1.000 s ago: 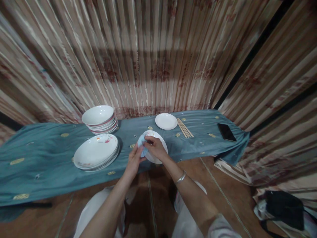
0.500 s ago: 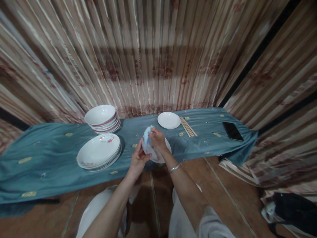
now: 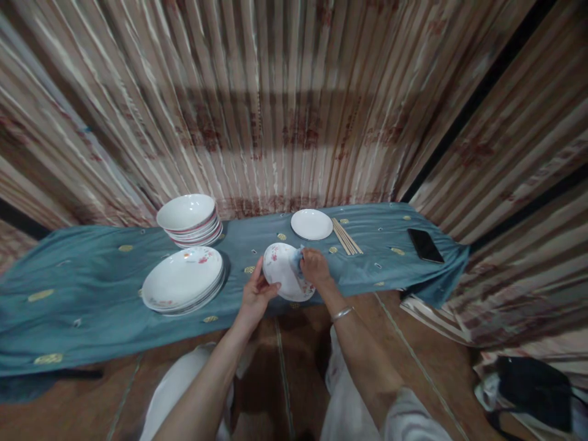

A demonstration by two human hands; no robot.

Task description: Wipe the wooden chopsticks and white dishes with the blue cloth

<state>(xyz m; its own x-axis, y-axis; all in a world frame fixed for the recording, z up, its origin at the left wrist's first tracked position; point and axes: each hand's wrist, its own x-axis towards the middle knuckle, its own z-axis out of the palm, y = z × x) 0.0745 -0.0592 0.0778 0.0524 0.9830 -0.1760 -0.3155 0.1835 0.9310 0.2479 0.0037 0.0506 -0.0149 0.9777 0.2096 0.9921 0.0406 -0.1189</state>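
Observation:
A white plate with pink flowers point(image 3: 282, 269) is tilted over the front edge of the table. My left hand point(image 3: 258, 294) grips its left rim, thumb on the face and fingers behind. Closed around a light blue cloth point(image 3: 297, 258), my right hand point(image 3: 315, 267) presses at the plate's right side. Much of the cloth is hidden by the fingers. Left of my hands lies a stack of flowered plates point(image 3: 184, 278), with a stack of white bowls point(image 3: 189, 215) behind it.
Beyond my hands lies a small white plate point(image 3: 311, 224), with several wooden chopsticks point(image 3: 348, 236) beside it. A black phone point(image 3: 425, 245) rests toward the right end of the blue tablecloth point(image 3: 96, 288). Curtains point(image 3: 294, 122) hang behind the table. A dark bag point(image 3: 535, 392) is at lower right.
My right hand has moved with the cloth from the plate's upper left to its right side, uncovering the flowers. My left hand keeps its hold on the rim.

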